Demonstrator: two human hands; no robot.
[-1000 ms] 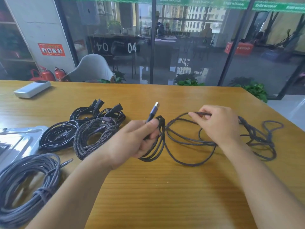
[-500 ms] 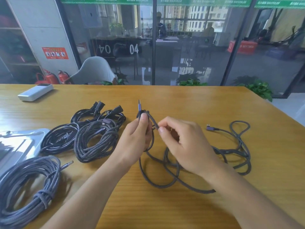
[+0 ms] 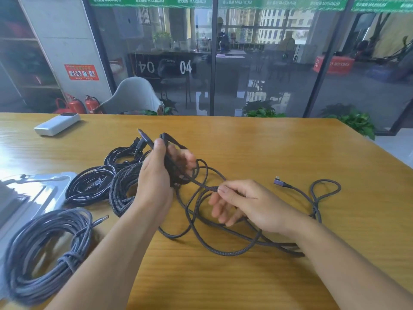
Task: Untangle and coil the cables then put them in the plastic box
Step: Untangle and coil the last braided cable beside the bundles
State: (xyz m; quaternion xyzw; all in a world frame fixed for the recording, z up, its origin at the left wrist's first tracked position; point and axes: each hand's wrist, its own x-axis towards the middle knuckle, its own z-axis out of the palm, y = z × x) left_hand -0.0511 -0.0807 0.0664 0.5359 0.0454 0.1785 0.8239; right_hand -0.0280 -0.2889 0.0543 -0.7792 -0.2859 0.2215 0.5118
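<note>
My left hand (image 3: 156, 175) grips a few coiled loops of a dark braided cable (image 3: 223, 247), its plug end sticking up past my thumb. My right hand (image 3: 243, 204) pinches the same cable's loose strand just right of the coil. The rest of the cable sprawls in loops over the wooden table (image 3: 245, 142), ending in an angled purple plug (image 3: 279, 182) at the right. The clear plastic box (image 3: 33, 193) lies at the left edge. Three coiled cables lie near it: a black one (image 3: 89, 186), a braided one (image 3: 123, 193) and a grey one (image 3: 44, 253).
A white power bank (image 3: 57, 124) lies at the table's far left. A grey chair (image 3: 134, 97) stands behind the table, before a glass wall. The table's right edge runs diagonally near the plants.
My left hand has turned so the coil hangs over its fingers. My right hand has slid down and right along the strand, away from the left hand.
</note>
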